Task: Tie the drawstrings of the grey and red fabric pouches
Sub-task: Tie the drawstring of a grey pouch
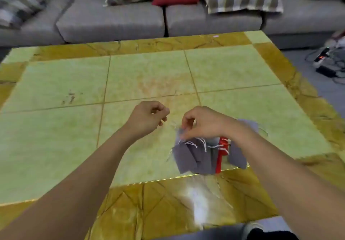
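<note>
A heap of grey pouches (194, 157) with one red pouch (220, 155) tucked in lies on the desk (74, 127), near its front edge. The right hand (203, 122) pinches the mouth of the top grey pouch, probably to lift it clear for tying. The left hand (149, 115) hovers just beside, fingers curled; whether it holds a string, I cannot tell. The pouches' long axes run roughly toward the person, mouths and white strings (192, 143) at the far end.

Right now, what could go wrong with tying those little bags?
The white strings of the piled grey bags lie crossed, so a pull could snag a neighbour. The red bag is wedged between grey ones and could be missed. The right hand pinches only a bag's edge, which might slip.
</note>
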A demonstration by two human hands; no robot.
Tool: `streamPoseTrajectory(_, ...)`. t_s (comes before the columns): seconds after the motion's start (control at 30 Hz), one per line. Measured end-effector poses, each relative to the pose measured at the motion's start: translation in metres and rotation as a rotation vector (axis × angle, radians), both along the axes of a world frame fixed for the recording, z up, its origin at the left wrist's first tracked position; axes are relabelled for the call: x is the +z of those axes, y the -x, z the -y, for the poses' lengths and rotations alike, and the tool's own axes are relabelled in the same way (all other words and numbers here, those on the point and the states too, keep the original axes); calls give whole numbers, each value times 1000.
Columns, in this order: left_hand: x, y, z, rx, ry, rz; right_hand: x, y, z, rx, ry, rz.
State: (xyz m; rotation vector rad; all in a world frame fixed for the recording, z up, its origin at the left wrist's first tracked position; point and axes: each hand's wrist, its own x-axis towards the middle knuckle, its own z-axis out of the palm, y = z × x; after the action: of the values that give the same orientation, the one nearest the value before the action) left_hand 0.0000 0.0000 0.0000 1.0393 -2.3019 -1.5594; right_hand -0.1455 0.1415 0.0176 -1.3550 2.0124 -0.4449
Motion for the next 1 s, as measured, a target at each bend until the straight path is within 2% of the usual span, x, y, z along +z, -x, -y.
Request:
streamPoseTrajectory(0.13, -39, -5, -2, -48, 149, -23, -40, -15, 0, 83, -24, -137)
streamPoseTrajectory(0.27, -43, -22, -17, -45, 248, -72, -58, -27, -5, 52, 98, -224)
streamPoseTrajectory(0.37, -32, -41, -35, 81, 292, -121, -41, -37, -17, -62, 299, -218)
streamPoseTrajectory(0.47, -7, -58, -52, 182, 65, -212, -10, -52, -29, -185, 487, -11)
streamPoseTrajectory(0.53, 11, -65, -62, 149, -168, -324, 8, -65, -30, -207, 605, 206)
streamPoseTrajectory(0.57, 18, -67, -68, 116, -225, -401, 16, -72, -30, -208, 649, 282)
streamPoseTrajectory(0.6, 24, -70, -74, 114, -257, -487, 23, -79, -31, -215, 678, 340)
streamPoseTrajectory(0.7, 36, -77, -89, 288, -327, -676, 34, -96, -40, -285, 739, 514)
streamPoseTrajectory(0.77, 35, -77, -91, 356, -352, -717, 32, -97, -47, -352, 765, 615)
streamPoseTrajectory(0.9, 26, -78, -86, 400, -388, -704, 19, -95, -54, -421, 771, 673)
streamPoseTrajectory(1.0, 18, -73, -76, 391, -523, -756, 5, -90, -51, -494, 744, 826)
